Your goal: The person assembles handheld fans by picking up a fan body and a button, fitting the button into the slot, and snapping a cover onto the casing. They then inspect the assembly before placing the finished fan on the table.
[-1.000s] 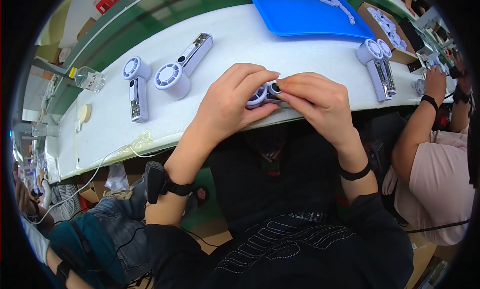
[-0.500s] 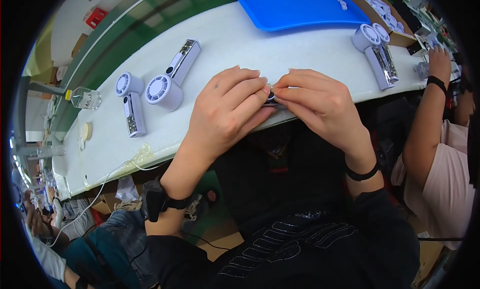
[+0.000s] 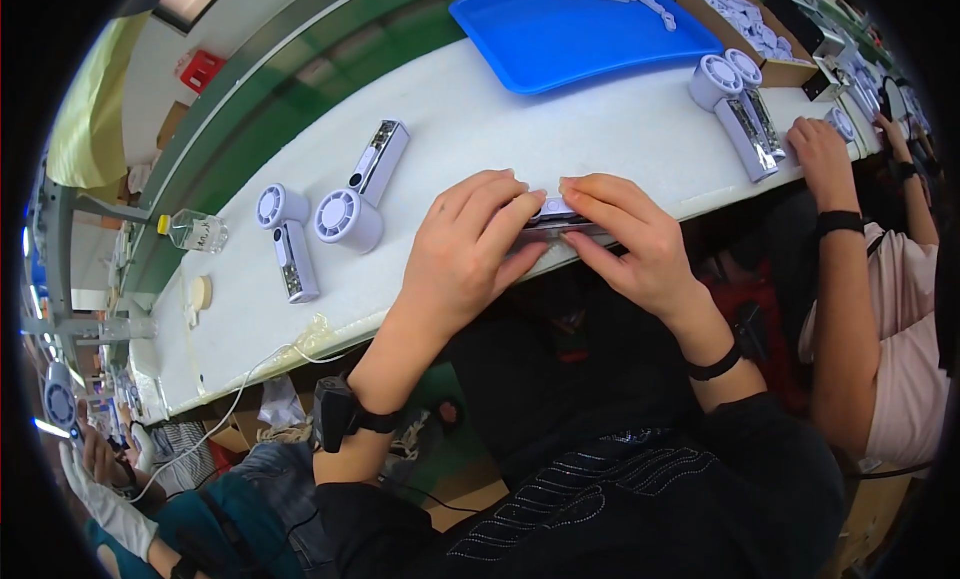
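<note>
At the table's near edge, my left hand (image 3: 455, 244) and my right hand (image 3: 635, 244) grip a pale lilac fan handle (image 3: 557, 209) between thumbs and fingertips. The handle lies crosswise, with a lilac strip along its top and a darker body below. My fingers cover both of its ends, so whether a fan head is attached cannot be seen. Left of my left hand lie two lilac handheld fans, one (image 3: 349, 222) nearer to it and another (image 3: 291, 254) further left. Both have round grilles and handles opened on exposed electronics.
Beyond my hands lies a blue tray (image 3: 590, 54) with lilac strips. Right of it stands a cardboard box (image 3: 790, 72) of lilac parts, with two fans (image 3: 742, 134) before it. A bottle (image 3: 196, 232) and tape roll (image 3: 201, 293) sit left. A co-worker's hand (image 3: 825, 164) rests at right.
My view has shifted. My fingers have spread apart along the handle, showing its lilac top strip. The co-worker's hand on the right has come nearer the two fans.
</note>
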Demonstrator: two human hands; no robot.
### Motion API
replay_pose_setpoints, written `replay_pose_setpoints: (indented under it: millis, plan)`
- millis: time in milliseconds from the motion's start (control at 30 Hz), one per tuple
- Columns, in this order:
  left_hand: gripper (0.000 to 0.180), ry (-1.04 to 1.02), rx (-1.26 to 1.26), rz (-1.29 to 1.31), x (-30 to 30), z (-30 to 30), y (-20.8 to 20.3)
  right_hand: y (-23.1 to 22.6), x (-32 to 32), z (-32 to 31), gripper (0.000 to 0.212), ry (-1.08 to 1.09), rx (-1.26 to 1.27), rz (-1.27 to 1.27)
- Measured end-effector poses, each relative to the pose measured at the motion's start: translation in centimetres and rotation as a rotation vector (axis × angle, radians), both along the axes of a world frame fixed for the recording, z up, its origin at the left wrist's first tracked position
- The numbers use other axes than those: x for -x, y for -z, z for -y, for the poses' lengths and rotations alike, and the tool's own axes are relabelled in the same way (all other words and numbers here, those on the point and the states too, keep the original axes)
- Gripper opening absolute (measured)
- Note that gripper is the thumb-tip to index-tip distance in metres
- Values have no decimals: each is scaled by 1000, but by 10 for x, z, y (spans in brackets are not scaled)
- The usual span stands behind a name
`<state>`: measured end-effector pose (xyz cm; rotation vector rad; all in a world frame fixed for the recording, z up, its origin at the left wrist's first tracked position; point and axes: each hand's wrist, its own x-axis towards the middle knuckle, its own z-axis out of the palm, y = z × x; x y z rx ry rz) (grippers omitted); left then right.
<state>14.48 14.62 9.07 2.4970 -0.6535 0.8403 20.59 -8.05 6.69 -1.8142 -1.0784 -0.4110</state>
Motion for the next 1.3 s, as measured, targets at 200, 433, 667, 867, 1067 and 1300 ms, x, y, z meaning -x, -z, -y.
replay_pose_setpoints:
  millis: [200, 433, 667, 867, 1067, 1300]
  plan:
    - [40, 49, -53, 26, -9, -5, 3, -11, 6, 1, 44, 88, 74, 18]
    - [34, 35, -52, 71, -10, -7, 10, -12, 15, -11, 45, 183, 174, 124]
    - [39, 93, -26, 1, -21, -10, -8, -22, 13, -17, 34, 266, 246, 241]
    - [33, 136, 21, -288, -56, -25, -26, -16, -21, -27, 36, 215, 179, -175]
    - [30, 40, -250, -161, -37, 1, -49, -13, -14, -14, 35, 142, -68, -163]
    - [51, -24, -525, 153, -9, -4, -51, -38, -22, 5, 35, -148, 24, -644]
